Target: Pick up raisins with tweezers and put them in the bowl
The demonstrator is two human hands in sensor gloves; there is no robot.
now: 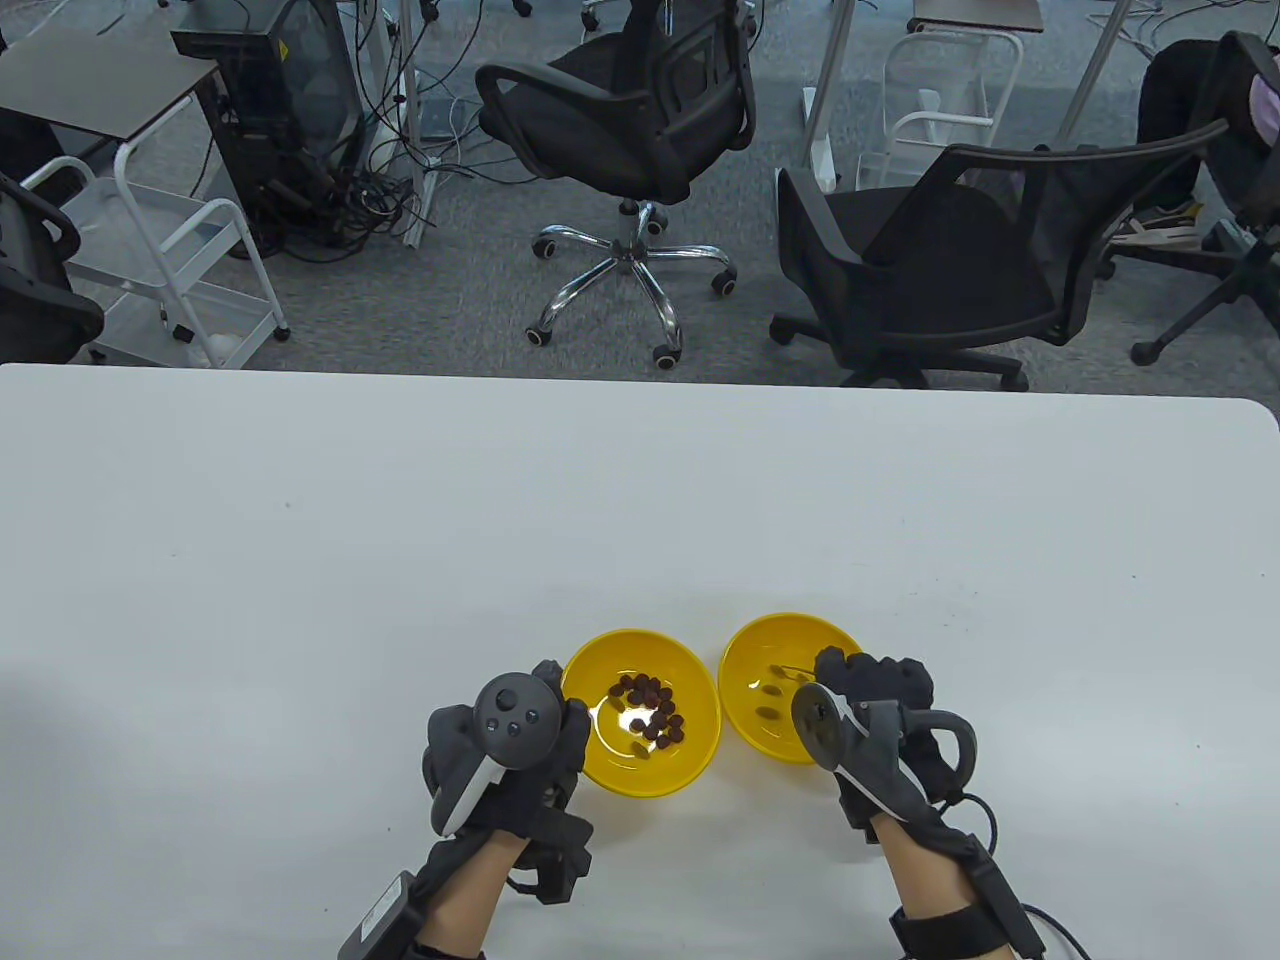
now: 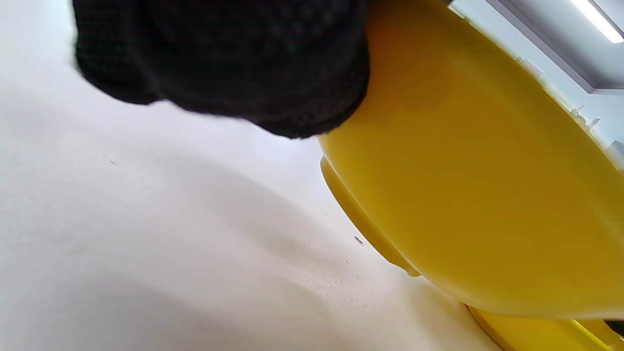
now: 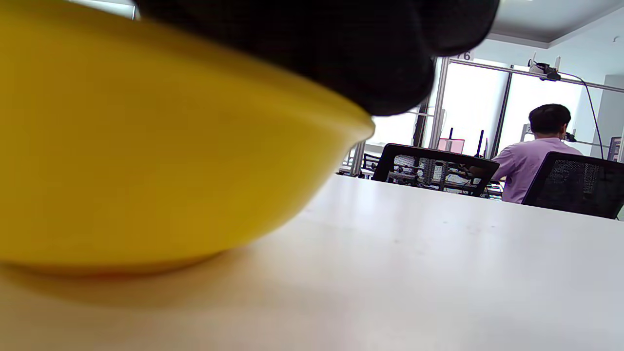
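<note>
Two yellow bowls stand side by side near the table's front edge. The left bowl (image 1: 612, 762) holds several dark raisins (image 1: 650, 708). The right bowl (image 1: 760, 640) has a few raisins (image 1: 769, 712) on its floor. My left hand (image 1: 555, 700) rests against the left bowl's left wall; the left wrist view shows its fingers (image 2: 234, 63) touching the bowl's outside (image 2: 463, 195). My right hand (image 1: 835, 672) is over the right bowl's right rim and holds thin tweezers (image 1: 793, 672) whose tips point into that bowl. In the right wrist view, the fingers (image 3: 341, 48) hang above the bowl's wall (image 3: 146, 170).
The white table (image 1: 400, 560) stretches wide to the left, right and back of the bowls. Beyond its far edge stand office chairs (image 1: 620, 110) and a white cart (image 1: 170, 260). A person (image 3: 536, 156) sits in the distance.
</note>
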